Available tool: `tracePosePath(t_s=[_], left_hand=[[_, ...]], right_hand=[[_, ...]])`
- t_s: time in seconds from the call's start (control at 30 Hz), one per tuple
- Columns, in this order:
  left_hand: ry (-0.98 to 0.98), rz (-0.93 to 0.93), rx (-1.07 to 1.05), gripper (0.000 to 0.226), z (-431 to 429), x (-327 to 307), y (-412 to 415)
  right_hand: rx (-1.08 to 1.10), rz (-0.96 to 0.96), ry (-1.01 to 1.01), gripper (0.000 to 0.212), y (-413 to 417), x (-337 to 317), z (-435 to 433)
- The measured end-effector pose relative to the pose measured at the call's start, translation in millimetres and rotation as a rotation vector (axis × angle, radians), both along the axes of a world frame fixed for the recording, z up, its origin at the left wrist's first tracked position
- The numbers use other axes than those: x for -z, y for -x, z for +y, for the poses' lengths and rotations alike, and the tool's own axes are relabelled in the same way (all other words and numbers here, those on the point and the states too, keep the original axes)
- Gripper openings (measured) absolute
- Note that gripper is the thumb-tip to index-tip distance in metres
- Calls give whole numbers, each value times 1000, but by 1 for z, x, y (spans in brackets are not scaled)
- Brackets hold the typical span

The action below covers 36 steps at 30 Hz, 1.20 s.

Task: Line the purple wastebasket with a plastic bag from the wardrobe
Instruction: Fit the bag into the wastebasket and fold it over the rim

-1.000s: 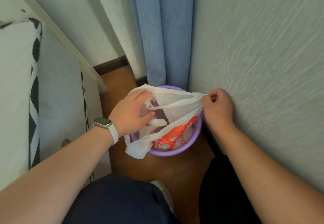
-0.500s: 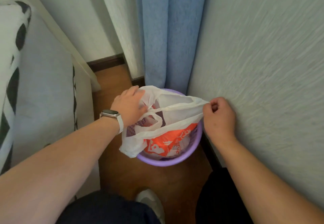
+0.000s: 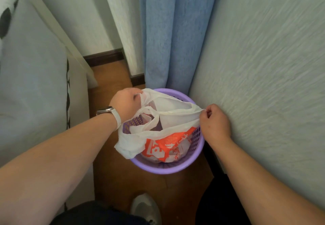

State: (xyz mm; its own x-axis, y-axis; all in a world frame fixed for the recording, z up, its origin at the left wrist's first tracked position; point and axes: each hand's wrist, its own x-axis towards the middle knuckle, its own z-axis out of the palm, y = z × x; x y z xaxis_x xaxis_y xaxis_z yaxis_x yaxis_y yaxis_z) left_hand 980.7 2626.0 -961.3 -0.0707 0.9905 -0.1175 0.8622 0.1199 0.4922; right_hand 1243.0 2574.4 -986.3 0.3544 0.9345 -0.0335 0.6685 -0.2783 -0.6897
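Stretching across the mouth of the purple wastebasket (image 3: 159, 169), the white plastic bag (image 3: 175, 117) is held taut between two closed grips. A fold of its rim is gathered in the left hand (image 3: 127, 106), curled shut at the far left edge of the basket, while the opposite edge is pinched between thumb and fingers of the right hand (image 3: 215, 121), closed at the basket's wall side. Between the two grips one handle loop hangs slack, and below the left grip a loose flap is draped outside the rim. Beneath the stretched film the orange-printed body of the bag is seen sunk inside the basket. The film is judged very light, thin, limp and somewhat slippery, likely to slide back in if released and to tear if pulled hard. Hold is best taken at the rim hem, close to the basket's edge, so that it can be folded down over the outside.
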Motion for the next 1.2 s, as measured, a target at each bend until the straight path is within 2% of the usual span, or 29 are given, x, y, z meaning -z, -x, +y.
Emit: tracePosePath(t_s=[0.1,0.2,0.3,0.4,0.57,0.67,0.8,0.87,0.93,1.0,1.07,1.2], left_hand=[[-16,-31,-30,26,0,-1,1],[-40,-94,-54,20,0,-8,0],[-44,-189,-89,18,0,-15,-4],[-36,-280,-145,19,2,-20,-9],[11,-367,-251,25,9,-23,-15],[58,-343,-252,29,17,-23,-20],[-13,-234,-294,17,23,-20,-23],[-171,-59,-192,20,19,-16,-22],[-429,202,129,20,12,-9,-18],[-616,383,433,10,7,0,-16],[-655,444,578,8,3,5,-17],[-502,521,675,32,3,5,-18]], right_hand=[[-43,2,21,7,1,-4,-1],[-85,-57,-66,37,4,-13,-1],[-310,-184,-279,46,19,-31,-5],[-518,-355,-286,53,35,-33,-8],[-468,-305,-278,34,29,-22,12],[-403,-276,-350,32,27,-18,23],[-395,-236,-385,18,30,-4,35],[-367,-223,-371,16,28,1,46],[-351,-194,-349,19,27,5,56],[-312,-167,-337,19,25,6,65],[-246,-145,-339,23,23,4,71],[-211,-136,-295,30,20,0,72]])
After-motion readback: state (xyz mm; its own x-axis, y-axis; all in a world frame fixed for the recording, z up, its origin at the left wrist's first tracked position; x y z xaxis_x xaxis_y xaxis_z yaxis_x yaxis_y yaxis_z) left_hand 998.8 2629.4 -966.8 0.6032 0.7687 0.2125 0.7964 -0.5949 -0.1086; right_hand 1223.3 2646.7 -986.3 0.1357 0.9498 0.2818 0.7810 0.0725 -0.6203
